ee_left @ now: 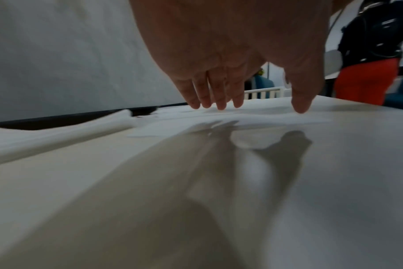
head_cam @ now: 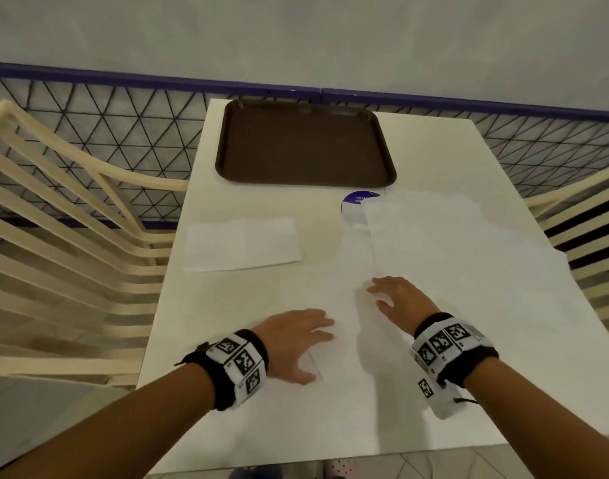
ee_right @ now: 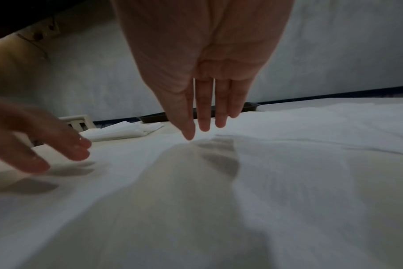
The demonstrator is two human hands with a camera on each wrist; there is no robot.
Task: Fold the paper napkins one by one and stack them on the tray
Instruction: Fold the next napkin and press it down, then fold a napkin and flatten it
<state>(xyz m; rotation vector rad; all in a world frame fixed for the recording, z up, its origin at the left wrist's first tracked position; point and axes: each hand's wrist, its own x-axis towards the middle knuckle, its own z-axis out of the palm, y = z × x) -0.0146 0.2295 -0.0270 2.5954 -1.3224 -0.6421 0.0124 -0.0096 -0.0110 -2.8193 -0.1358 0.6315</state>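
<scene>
A brown tray lies bare at the far end of the white table. One folded white napkin rests left of centre, also visible in the right wrist view as the folded napkin. Unfolded napkins are spread over the right half. My left hand is flat, its straight fingers at the left edge of the nearest spread napkin. My right hand is flat on that napkin farther up, its fingertips touching the paper.
A round purple sticker peeks out from under the napkins near the tray. Cream slatted chairs stand at the left and right of the table. A wire-mesh railing runs behind. A person in red stands beyond the table.
</scene>
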